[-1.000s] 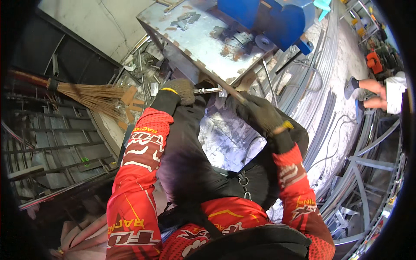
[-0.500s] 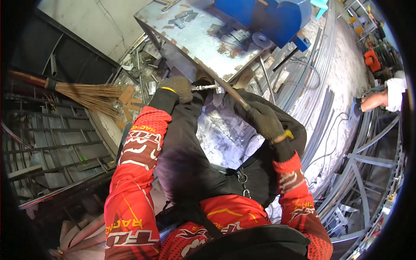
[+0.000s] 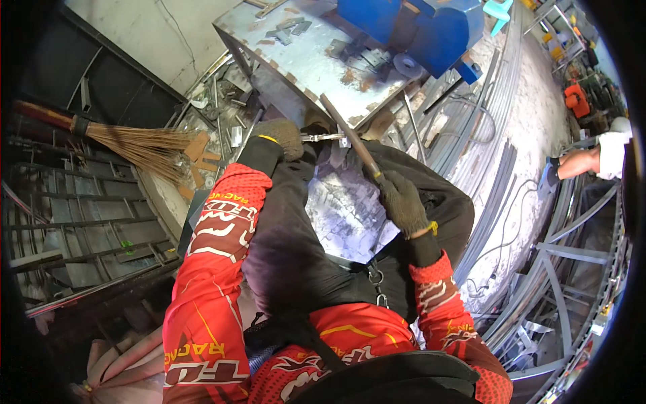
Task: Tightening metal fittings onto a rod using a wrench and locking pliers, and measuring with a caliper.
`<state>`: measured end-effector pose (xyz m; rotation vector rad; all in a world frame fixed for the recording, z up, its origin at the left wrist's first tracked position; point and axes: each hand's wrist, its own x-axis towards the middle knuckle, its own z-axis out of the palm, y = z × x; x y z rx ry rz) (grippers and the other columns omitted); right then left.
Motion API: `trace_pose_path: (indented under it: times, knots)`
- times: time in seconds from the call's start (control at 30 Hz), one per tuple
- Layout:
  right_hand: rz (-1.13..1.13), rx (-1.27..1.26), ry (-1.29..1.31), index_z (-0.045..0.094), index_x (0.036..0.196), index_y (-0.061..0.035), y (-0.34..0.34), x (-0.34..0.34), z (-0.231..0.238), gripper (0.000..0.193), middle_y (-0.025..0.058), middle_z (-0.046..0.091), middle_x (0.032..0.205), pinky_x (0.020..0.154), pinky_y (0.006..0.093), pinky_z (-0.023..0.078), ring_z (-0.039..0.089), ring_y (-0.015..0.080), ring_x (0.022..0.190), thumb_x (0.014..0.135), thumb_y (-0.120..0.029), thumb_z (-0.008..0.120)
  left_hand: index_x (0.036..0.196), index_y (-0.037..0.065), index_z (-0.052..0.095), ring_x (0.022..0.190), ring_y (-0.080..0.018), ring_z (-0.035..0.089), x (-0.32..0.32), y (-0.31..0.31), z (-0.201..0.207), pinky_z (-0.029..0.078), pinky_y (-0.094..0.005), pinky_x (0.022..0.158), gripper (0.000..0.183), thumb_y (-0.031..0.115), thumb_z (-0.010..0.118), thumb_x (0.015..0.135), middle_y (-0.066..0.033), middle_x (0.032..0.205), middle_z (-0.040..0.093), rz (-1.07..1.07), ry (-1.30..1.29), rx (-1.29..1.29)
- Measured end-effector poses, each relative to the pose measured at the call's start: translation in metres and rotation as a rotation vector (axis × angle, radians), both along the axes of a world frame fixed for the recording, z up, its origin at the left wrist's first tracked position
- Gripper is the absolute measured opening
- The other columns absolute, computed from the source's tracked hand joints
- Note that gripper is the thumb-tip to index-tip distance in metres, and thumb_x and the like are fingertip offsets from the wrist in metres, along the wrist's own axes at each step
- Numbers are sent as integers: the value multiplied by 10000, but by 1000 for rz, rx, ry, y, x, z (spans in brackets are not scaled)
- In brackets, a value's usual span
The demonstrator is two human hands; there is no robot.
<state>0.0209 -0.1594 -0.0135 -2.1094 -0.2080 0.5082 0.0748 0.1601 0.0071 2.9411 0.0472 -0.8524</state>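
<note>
The gloved right hand (image 3: pixel 402 202), clamped on a long hammer handle (image 3: pixel 351 138), is drawing lower than a moment ago. The left hand (image 3: pixel 279 137) is gripping a small metal piece (image 3: pixel 323 137) against the steel tabletop (image 3: pixel 316 64) edge, as before.

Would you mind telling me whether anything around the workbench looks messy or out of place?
Yes: metal offcuts lie scattered in a heap on the floor left of the metal workbench, and loose scraps litter its top. The broom lies flat beside them. The left hand and right hand work at the bench edge.
</note>
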Motion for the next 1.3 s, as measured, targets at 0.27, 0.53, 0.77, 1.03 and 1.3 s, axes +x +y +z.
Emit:
trace_pose_path:
  times: [0.27,0.53,0.77,1.03,1.3]
  knots:
    - [133,20,-381,672,1138,6,36,54,3,402,261,694,1039,868,506,499,643,472,991,1033,-349,514,947,20,792,999,-419,730,-2,-7,-2,582,-489,915,387,281,638,707,-271,1034,735,18,-84,-16]
    - [-6,37,86,677,1126,17,-23,1,0,423,241,684,957,825,459,498,634,430,880,1032,-368,527,930,12,786,998,-415,729,1,3,-7,580,-487,915,369,262,640,701,-272,1039,734,54,-69,-22]
    - [58,53,-330,669,1048,31,49,57,-5,402,273,681,990,812,492,494,652,472,888,1029,-339,514,978,10,788,1021,-430,725,-3,-5,3,573,-487,934,378,250,635,730,-283,1054,734,118,-113,-37]
    - [21,21,-42,656,1130,19,2,-16,11,409,279,674,1021,845,505,491,640,483,970,1051,-342,482,978,12,792,1040,-417,728,-5,13,-20,574,-479,936,388,261,629,728,-283,1068,731,159,-109,-20]
    - [63,64,-301,643,1091,28,49,37,-12,362,281,664,1016,859,522,485,629,485,985,1055,-297,487,985,3,789,1065,-406,722,-1,-3,-8,570,-467,959,408,269,625,722,-282,1093,727,86,-87,8]
